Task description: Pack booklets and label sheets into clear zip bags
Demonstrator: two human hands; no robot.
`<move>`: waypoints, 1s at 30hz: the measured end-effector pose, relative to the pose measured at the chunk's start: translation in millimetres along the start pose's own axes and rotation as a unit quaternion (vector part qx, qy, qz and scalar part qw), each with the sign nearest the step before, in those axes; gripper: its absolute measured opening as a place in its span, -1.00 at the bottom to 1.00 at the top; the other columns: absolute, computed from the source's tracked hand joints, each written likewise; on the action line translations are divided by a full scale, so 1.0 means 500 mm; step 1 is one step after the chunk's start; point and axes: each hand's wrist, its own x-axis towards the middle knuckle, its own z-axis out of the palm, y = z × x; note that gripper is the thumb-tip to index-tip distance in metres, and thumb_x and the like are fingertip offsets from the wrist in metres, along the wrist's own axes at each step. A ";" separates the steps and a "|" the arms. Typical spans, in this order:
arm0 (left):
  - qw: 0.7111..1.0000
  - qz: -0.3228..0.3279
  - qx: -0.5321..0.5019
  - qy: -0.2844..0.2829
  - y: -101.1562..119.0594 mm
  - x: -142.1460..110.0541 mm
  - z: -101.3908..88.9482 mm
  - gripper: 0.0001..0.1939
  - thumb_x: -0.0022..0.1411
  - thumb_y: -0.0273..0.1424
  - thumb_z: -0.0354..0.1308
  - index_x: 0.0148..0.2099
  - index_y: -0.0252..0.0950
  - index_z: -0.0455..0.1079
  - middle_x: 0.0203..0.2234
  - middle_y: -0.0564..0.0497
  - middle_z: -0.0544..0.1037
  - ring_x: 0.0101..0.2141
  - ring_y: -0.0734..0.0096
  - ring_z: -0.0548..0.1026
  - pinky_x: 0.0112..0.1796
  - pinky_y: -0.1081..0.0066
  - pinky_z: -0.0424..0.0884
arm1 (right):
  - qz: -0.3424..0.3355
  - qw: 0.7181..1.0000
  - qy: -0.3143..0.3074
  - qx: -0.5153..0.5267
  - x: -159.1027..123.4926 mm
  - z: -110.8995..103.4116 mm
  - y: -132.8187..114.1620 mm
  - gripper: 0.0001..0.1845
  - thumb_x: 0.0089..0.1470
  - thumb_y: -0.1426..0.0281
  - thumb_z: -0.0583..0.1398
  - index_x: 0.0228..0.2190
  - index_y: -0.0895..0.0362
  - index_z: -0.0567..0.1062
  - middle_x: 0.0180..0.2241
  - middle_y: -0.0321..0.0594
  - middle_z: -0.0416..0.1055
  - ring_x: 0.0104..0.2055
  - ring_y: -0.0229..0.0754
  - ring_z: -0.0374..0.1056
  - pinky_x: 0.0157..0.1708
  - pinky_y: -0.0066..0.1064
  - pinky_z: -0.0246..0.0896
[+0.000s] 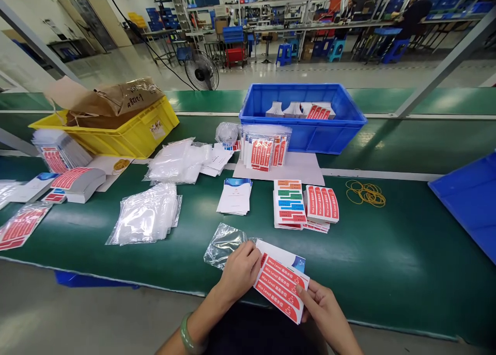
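Note:
My right hand [323, 306] grips the right end of a red-and-white label sheet [281, 288], thumb on top. A white booklet with a blue corner [284, 254] sticks out from behind the sheet. My left hand [241, 271] is closed at their left end, where a clear plastic bag [225, 245] spreads out leftward; its fingertips partly hide the bag's mouth. Beyond my hands are a stack of white booklets [234, 197], a stack of multicoloured label sheets [289, 202] and a stack of red label sheets [322, 204].
Clear bags [143, 215] lie on the green bench [387, 262] at left. A yellow bin [132, 138] and a blue bin [302, 133] stand behind, with filled bags [261, 151] by the blue one. Yellow rubber bands [366, 193] and another blue bin [470, 205] are at right.

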 end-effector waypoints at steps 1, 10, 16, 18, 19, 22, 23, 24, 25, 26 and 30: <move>1.000 -0.009 0.002 0.004 -0.003 0.001 -0.001 -0.81 0.34 -0.44 -0.09 -0.34 -0.28 0.26 -0.35 -0.01 0.37 -0.32 0.38 0.37 -0.29 0.39 0.32 | 0.002 1.000 -0.014 -0.013 0.003 -0.002 0.000 -0.46 -0.02 -0.02 0.22 -0.29 0.24 0.52 -0.57 -0.20 0.40 -0.61 -0.32 0.23 -0.65 -0.55 0.18; 0.999 -0.028 0.010 0.033 -0.012 0.004 0.012 -0.80 0.34 -0.45 -0.11 -0.33 -0.28 0.26 -0.36 -0.02 0.38 -0.33 0.36 0.36 -0.32 0.38 0.31 | 0.031 0.992 -0.093 -0.083 0.018 -0.017 -0.016 -0.33 -0.01 -0.13 0.13 -0.27 0.27 0.46 -0.54 -0.17 0.40 -0.59 -0.33 0.22 -0.59 -0.53 0.19; 0.997 -0.054 0.013 0.062 -0.018 0.003 0.017 -0.80 0.34 -0.47 -0.11 -0.31 -0.30 0.29 -0.40 -0.03 0.38 -0.35 0.32 0.34 -0.34 0.34 0.29 | 0.046 0.991 -0.091 -0.087 0.019 -0.010 -0.007 -0.30 -0.05 -0.18 0.12 -0.34 0.27 0.44 -0.60 -0.19 0.37 -0.60 -0.32 0.24 -0.60 -0.54 0.17; 0.996 -0.058 0.013 0.070 -0.017 0.004 0.019 -0.79 0.34 -0.48 -0.12 -0.32 -0.30 0.29 -0.41 -0.03 0.38 -0.35 0.31 0.33 -0.34 0.34 0.28 | 0.051 0.990 -0.093 -0.088 0.020 -0.007 -0.004 -0.31 -0.05 -0.18 0.13 -0.36 0.27 0.43 -0.61 -0.19 0.37 -0.61 -0.32 0.24 -0.60 -0.54 0.17; 0.996 -0.055 0.011 0.072 -0.016 0.005 0.020 -0.79 0.34 -0.48 -0.12 -0.32 -0.30 0.29 -0.41 -0.04 0.39 -0.35 0.31 0.33 -0.34 0.34 0.28 | 0.053 0.990 -0.094 -0.088 0.020 -0.006 -0.003 -0.31 -0.06 -0.18 0.13 -0.37 0.27 0.42 -0.62 -0.19 0.37 -0.62 -0.32 0.24 -0.60 -0.54 0.16; 0.997 -0.030 0.000 0.068 -0.011 0.007 0.023 -0.79 0.34 -0.48 -0.11 -0.31 -0.30 0.31 -0.39 -0.04 0.40 -0.34 0.32 0.34 -0.32 0.34 0.29 | 0.057 0.990 -0.094 -0.088 0.022 -0.003 -0.001 -0.32 -0.06 -0.18 0.13 -0.40 0.26 0.41 -0.63 -0.19 0.36 -0.63 -0.32 0.24 -0.60 -0.53 0.17; 0.998 -0.019 -0.005 0.063 -0.010 0.008 0.024 -0.79 0.34 -0.47 -0.11 -0.30 -0.29 0.32 -0.38 -0.03 0.41 -0.33 0.33 0.34 -0.30 0.35 0.29 | 0.056 0.990 -0.094 -0.089 0.022 -0.003 -0.002 -0.33 -0.06 -0.17 0.13 -0.41 0.26 0.40 -0.64 -0.20 0.36 -0.62 -0.31 0.24 -0.60 -0.53 0.17; 0.998 -0.009 -0.011 0.057 -0.010 0.008 0.025 -0.80 0.34 -0.47 -0.10 -0.29 -0.28 0.32 -0.37 -0.02 0.42 -0.33 0.34 0.35 -0.29 0.35 0.30 | 0.054 0.990 -0.094 -0.089 0.023 -0.002 -0.002 -0.34 -0.04 -0.16 0.13 -0.41 0.25 0.40 -0.64 -0.21 0.35 -0.62 -0.31 0.24 -0.60 -0.53 0.16; 0.999 -0.003 -0.016 0.052 -0.010 0.007 0.024 -0.81 0.34 -0.46 -0.09 -0.28 -0.28 0.33 -0.37 -0.02 0.42 -0.32 0.34 0.36 -0.28 0.36 0.30 | 0.051 0.990 -0.092 -0.090 0.024 -0.001 -0.002 -0.36 -0.03 -0.14 0.13 -0.41 0.25 0.40 -0.64 -0.22 0.34 -0.62 -0.31 0.24 -0.60 -0.54 0.16; 0.999 -0.003 -0.021 0.049 -0.011 0.006 0.023 -0.82 0.34 -0.44 -0.08 -0.27 -0.27 0.33 -0.37 -0.01 0.43 -0.32 0.34 0.37 -0.28 0.36 0.30 | 0.045 0.991 -0.086 -0.091 0.025 0.000 -0.001 -0.38 -0.01 -0.13 0.13 -0.41 0.24 0.39 -0.65 -0.24 0.32 -0.62 -0.32 0.23 -0.60 -0.54 0.15; 0.997 -0.044 -0.033 0.050 -0.013 -0.003 0.012 -0.82 0.34 -0.41 -0.08 -0.31 -0.28 0.29 -0.40 -0.02 0.40 -0.35 0.33 0.37 -0.32 0.36 0.30 | 0.006 0.991 -0.019 -0.130 0.031 0.006 0.007 -0.45 0.04 -0.08 0.11 -0.45 0.20 0.36 -0.66 -0.31 0.26 -0.63 -0.33 0.15 -0.62 -0.54 0.06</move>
